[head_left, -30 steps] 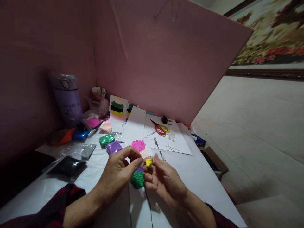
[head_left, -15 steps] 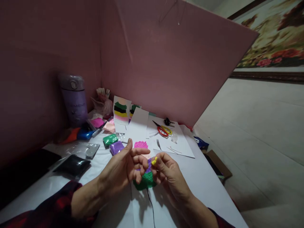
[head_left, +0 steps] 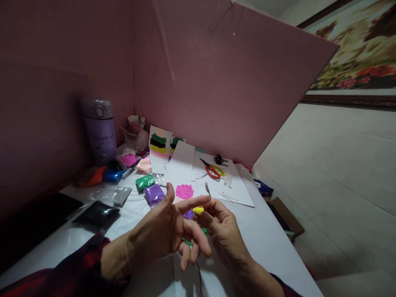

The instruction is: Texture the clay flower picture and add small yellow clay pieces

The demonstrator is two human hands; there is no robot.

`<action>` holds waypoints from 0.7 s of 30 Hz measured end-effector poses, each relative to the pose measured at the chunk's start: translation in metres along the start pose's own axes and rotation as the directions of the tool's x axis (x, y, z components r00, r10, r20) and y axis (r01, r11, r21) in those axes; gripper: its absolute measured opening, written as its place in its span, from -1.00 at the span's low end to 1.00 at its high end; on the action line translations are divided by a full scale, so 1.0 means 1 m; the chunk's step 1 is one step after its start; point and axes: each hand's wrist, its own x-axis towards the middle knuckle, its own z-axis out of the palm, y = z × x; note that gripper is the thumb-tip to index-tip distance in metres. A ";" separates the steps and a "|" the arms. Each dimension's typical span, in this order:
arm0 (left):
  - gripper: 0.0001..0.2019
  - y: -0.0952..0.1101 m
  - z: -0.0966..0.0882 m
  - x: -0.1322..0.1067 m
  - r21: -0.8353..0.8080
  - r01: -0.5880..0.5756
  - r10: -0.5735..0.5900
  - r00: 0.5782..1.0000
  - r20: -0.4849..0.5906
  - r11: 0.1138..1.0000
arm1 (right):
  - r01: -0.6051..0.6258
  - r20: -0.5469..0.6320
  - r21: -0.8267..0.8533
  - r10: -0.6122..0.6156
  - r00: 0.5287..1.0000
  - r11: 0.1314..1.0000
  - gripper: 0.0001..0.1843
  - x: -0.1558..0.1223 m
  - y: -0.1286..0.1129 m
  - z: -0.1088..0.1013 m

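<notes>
My right hand [head_left: 224, 235] pinches a small lump of yellow clay [head_left: 198, 210] between thumb and fingertips, just above the table. My left hand [head_left: 168, 229] hovers beside it with fingers spread and thumb raised, its forefinger reaching toward the yellow lump. Under the hands lies a white paper with clay patches on it: a pink patch [head_left: 185, 191] shows beyond the fingers, while purple [head_left: 188, 214] and green [head_left: 204, 231] patches peek out between them. A metal fork [head_left: 207, 189] rests just past my right hand.
Packets of green [head_left: 145, 181] and purple clay [head_left: 154, 194] lie left of the paper, black packets [head_left: 97, 214] further left. Red and yellow scissors [head_left: 212, 169] sit on white sheets behind. A purple flask [head_left: 99, 130] stands in the corner of pink partition walls [head_left: 216, 82]. The table edge drops off at right.
My left hand has opened from a pinch on the yellow clay into spread fingers. The right hand now holds the lump alone. The view shifted slightly, so the table items sit further right.
</notes>
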 end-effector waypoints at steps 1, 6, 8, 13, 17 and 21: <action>-0.03 -0.001 0.000 0.000 0.016 0.021 -0.021 0.999 0.034 1.000 | -0.010 0.018 0.000 0.010 1.000 1.000 -0.68 -0.001 -0.002 0.001; 0.01 -0.003 0.002 -0.002 0.111 0.086 -0.093 0.994 0.061 0.990 | -0.005 0.028 0.009 0.005 1.000 1.000 -0.69 -0.005 -0.007 0.005; 0.00 -0.004 0.003 -0.003 0.123 0.084 -0.091 0.995 0.051 0.989 | -0.028 0.046 0.004 0.028 0.999 1.000 -0.70 -0.007 -0.007 0.006; -0.01 -0.004 0.001 -0.003 0.130 0.105 -0.111 0.993 0.040 0.986 | -0.060 0.117 -0.080 0.069 0.991 0.995 -0.77 -0.012 -0.009 0.007; -0.01 0.000 -0.003 -0.002 0.123 0.110 -0.118 0.991 0.058 0.986 | 0.015 0.051 -0.051 -0.012 0.999 0.999 -0.76 -0.009 -0.010 0.004; -0.05 0.002 -0.003 -0.002 0.059 0.087 -0.092 0.992 0.083 0.994 | 0.090 -0.031 -0.007 -0.091 0.995 0.996 -0.74 -0.007 -0.010 0.002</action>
